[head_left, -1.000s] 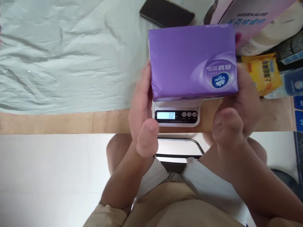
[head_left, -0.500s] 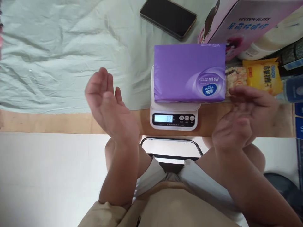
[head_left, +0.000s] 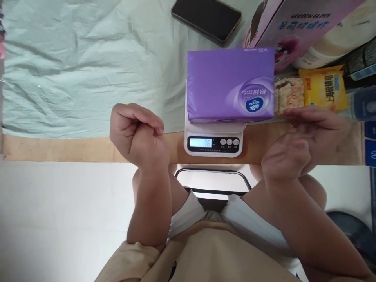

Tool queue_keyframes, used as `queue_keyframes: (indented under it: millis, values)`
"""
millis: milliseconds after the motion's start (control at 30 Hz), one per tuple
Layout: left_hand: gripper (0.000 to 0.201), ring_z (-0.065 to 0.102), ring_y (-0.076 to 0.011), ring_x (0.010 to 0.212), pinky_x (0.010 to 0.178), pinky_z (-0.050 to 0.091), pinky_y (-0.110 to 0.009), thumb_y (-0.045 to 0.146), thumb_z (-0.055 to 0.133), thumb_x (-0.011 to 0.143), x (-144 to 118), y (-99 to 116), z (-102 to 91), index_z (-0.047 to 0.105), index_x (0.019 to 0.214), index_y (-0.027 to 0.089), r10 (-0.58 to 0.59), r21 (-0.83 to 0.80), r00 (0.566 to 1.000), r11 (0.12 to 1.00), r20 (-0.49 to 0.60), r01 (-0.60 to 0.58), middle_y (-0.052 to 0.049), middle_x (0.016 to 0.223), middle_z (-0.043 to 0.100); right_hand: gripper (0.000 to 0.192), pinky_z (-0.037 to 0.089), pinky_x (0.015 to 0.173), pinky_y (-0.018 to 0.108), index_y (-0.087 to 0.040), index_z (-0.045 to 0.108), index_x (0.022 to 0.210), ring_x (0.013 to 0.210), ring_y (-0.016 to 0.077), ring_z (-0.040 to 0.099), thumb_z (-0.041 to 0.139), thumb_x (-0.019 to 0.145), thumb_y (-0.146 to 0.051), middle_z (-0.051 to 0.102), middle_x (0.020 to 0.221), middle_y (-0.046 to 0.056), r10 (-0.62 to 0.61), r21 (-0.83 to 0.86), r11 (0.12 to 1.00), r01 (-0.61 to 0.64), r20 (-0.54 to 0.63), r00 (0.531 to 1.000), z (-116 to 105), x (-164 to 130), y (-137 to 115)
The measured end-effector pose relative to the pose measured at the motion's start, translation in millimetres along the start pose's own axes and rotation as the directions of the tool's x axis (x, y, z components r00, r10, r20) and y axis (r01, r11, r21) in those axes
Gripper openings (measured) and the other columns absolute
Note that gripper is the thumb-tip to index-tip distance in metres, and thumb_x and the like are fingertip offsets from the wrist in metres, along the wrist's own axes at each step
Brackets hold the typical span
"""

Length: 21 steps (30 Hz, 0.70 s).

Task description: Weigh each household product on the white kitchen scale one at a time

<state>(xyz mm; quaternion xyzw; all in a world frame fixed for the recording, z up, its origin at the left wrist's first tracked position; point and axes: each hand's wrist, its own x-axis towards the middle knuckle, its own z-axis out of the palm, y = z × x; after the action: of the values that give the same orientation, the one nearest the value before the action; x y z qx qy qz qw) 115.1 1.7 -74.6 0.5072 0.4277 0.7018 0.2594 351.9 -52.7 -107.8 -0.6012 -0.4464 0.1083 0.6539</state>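
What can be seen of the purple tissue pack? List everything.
The purple tissue pack is a soft rectangular block in glossy purple film, with a pale swirl and a round blue logo near its right end, print upside down to the camera. It lies flat on the white kitchen scale, overhanging it mostly to the right; the display reads 76. Neither hand touches it: the left hand is curled away and the right hand hovers beside it.

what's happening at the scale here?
A purple tissue pack lies on a small white kitchen scale at the table edge; the display reads 76. Neither hand touches it. The left hand is curled into a loose fist to the left of the scale, empty. The right hand is open, just right of the pack, near a yellow snack packet. A black phone lies behind on the pale green cloth.
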Motion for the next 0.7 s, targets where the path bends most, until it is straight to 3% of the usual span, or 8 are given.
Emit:
queue_keyframes:
  millis: [100,200,267,400,567,700]
  values:
    - [0.028,0.031,-0.0058,0.044,0.041,0.016,-0.030,0.022,0.053,0.096,-2,6,6.9,0.052,0.069,0.020,-0.026,-0.008,1.000,1.000,-0.010,0.026,0.002,0.051,0.034,0.044,0.056,0.096,0.051,-0.025,0.058,0.096,0.095,0.0220,0.063,0.060,0.076,-0.064,0.054,0.097,0.005,-0.129,0.045,0.991,0.129,-0.014,0.992,5,1,0]
    - [0.039,0.037,-0.0059,0.046,0.044,0.024,-0.032,0.040,0.053,0.104,-3,2,8.5,0.057,0.072,0.019,-0.029,0.007,1.000,1.000,0.002,0.029,0.003,0.054,0.042,0.036,0.055,0.091,0.044,-0.024,0.060,0.102,0.098,0.0202,0.063,0.058,0.084,-0.055,0.054,0.101,0.005,-0.203,0.074,0.977,0.200,0.036,0.979,8,-1,-1]
    - [0.035,0.045,-0.0055,0.050,0.047,0.033,-0.032,0.046,0.060,0.102,-5,-2,7.2,0.063,0.080,0.020,-0.033,0.006,0.999,0.999,0.030,0.032,0.004,0.061,0.052,0.036,0.054,0.092,0.042,-0.022,0.061,0.108,0.102,0.0200,0.063,0.055,0.087,-0.051,0.054,0.104,0.006,-0.238,0.084,0.969,0.232,0.067,0.969,9,-3,-1]
    - [0.011,0.067,-0.0109,0.081,0.075,0.056,-0.037,0.032,0.068,0.099,-8,-3,2.9,0.071,0.105,0.023,-0.126,0.003,0.984,0.992,0.126,0.126,0.002,0.097,0.071,0.042,0.054,0.097,0.041,-0.021,0.062,0.121,0.110,0.0205,0.064,0.053,0.090,-0.048,0.059,0.114,0.008,-0.261,0.088,0.964,0.251,0.134,0.956,10,-7,0]
    - [0.041,0.067,-0.0267,0.125,0.108,0.057,-0.051,0.058,0.065,0.096,-14,1,2.7,0.071,0.124,0.028,-0.197,-0.006,0.935,0.978,0.295,0.208,-0.001,0.127,0.072,0.057,0.049,0.120,0.048,-0.026,0.047,0.150,0.139,0.0236,0.057,0.041,0.098,-0.047,0.052,0.146,0.009,-0.203,0.029,0.979,0.204,0.305,0.930,13,-12,-9]
    - [0.044,0.063,-0.0277,0.134,0.112,0.055,-0.048,0.061,0.055,0.099,-19,5,14.4,0.071,0.126,0.030,-0.265,-0.066,0.899,0.950,0.349,0.306,-0.002,0.133,0.071,0.062,0.043,0.128,0.048,-0.028,0.039,0.159,0.149,0.0248,0.049,0.039,0.100,-0.047,0.046,0.158,0.007,-0.187,0.015,0.980,0.197,0.399,0.898,15,-13,-19]
